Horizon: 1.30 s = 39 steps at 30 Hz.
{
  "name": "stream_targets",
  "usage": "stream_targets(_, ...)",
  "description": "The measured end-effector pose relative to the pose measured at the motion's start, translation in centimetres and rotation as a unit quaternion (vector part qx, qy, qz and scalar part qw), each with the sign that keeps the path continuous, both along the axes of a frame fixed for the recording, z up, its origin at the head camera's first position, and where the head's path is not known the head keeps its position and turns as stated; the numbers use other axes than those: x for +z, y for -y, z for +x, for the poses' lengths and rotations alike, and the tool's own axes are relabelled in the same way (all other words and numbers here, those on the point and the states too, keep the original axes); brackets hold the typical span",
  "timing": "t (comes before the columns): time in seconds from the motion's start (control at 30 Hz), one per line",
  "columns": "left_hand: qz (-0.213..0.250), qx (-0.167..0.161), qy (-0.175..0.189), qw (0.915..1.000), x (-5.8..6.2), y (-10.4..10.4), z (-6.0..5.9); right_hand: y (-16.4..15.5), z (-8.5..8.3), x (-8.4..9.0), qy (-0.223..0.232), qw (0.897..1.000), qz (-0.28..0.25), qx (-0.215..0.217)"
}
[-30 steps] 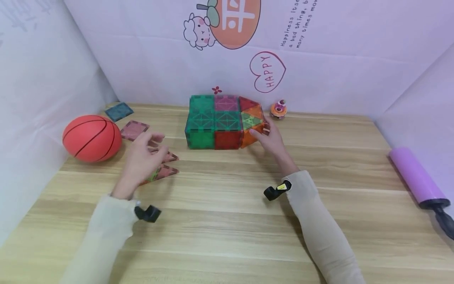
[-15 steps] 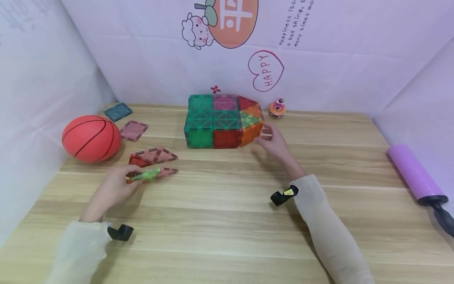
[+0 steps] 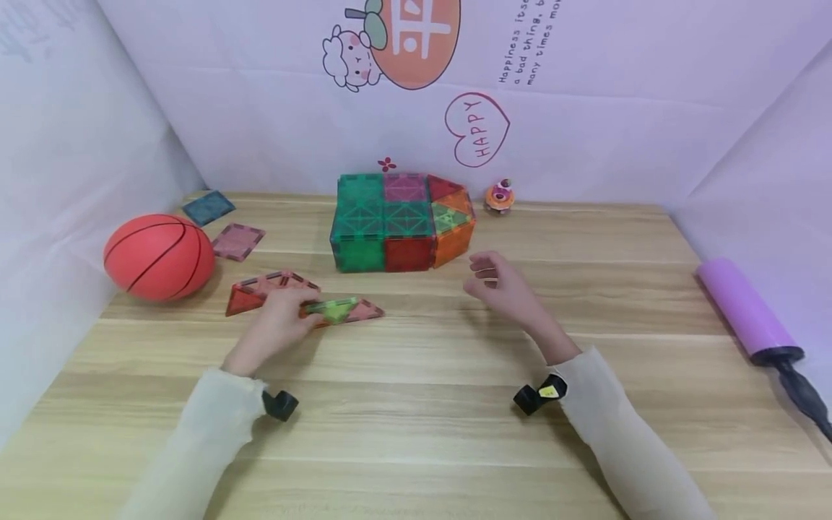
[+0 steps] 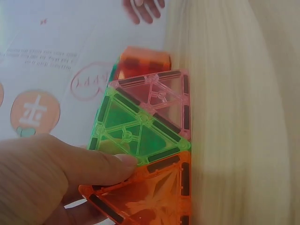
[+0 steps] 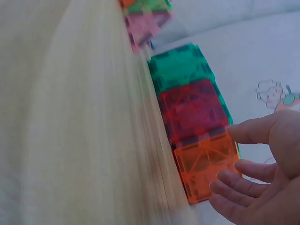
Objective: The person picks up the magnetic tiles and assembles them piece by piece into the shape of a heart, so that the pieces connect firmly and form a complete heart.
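My left hand [image 3: 279, 318] pinches a joined strip of triangular magnetic tiles, whose green triangle [image 4: 129, 129] sits between a pink triangle [image 4: 164, 96] and an orange triangle [image 4: 154, 194]. The thumb lies over the seam of the green and orange pieces. Behind this hand lies another strip of red and pink triangle tiles [image 3: 243, 297]. My right hand [image 3: 503, 289] holds nothing, its fingers loosely bent, in front of the pointed end of a box-shaped magnetic tile block [image 3: 383, 224]. That block has green, red and purple squares and an orange tip [image 5: 206, 164].
A red basketball [image 3: 159, 256] sits at the left, beside a pink square tile [image 3: 239, 241] and a dark blue tile [image 3: 208, 208]. A small figurine [image 3: 500, 196] stands right of the block. The purple pump [image 3: 747, 310] lies at the right edge.
My left hand has taken hold of the nearer triangle strip and moved it right, toward the middle. My right hand has let go of the block's tip and drawn back toward me.
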<state>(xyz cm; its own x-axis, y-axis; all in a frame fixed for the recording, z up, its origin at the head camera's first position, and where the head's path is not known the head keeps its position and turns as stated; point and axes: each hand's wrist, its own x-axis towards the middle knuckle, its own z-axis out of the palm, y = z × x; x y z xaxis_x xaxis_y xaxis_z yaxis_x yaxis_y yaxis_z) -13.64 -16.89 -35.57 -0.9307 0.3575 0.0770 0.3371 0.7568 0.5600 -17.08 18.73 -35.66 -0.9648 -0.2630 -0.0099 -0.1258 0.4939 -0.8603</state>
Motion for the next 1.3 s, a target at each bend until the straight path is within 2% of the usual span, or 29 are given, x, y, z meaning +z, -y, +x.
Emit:
stream_targets(0.23,0.018,-0.055,-0.018,0.9981,-0.1,-5.1,-1.3,1.9,1.9,0.5,-0.071,0.995,0.042,0.064)
stream_targets(0.43,0.016,-0.090,-0.008,0.9958,-0.1,-9.1,-2.4,2.6,2.3,0.2,-0.112,0.986,0.054,0.114)
stream_targets(0.6,0.012,-0.105,-0.008,0.9943,-0.4,-11.9,-2.9,2.2,2.2,-0.7,-0.114,0.986,0.036,0.113)
stream_targets(0.73,0.023,-0.098,-0.002,0.9949,-0.6,-13.2,-2.9,2.0,2.1,-1.1,-0.108,0.990,0.028,0.090)
stream_targets(0.87,0.040,-0.086,0.007,0.9955,-0.6,-13.6,-2.7,1.8,2.0,-1.3,-0.099,0.993,0.033,0.061)
stream_targets(1.0,0.036,-0.078,0.009,0.9962,-0.5,-13.1,-2.8,1.6,2.1,-1.4,-0.097,0.993,0.041,0.046)
stream_targets(1.2,0.023,-0.093,0.026,0.9950,0.8,-10.8,-2.7,1.5,2.1,-1.2,-0.107,0.992,0.045,0.046)
stream_targets(1.3,0.027,-0.094,0.014,0.9951,1.7,-9.1,-2.8,1.3,2.1,-1.2,-0.111,0.992,0.042,0.045)
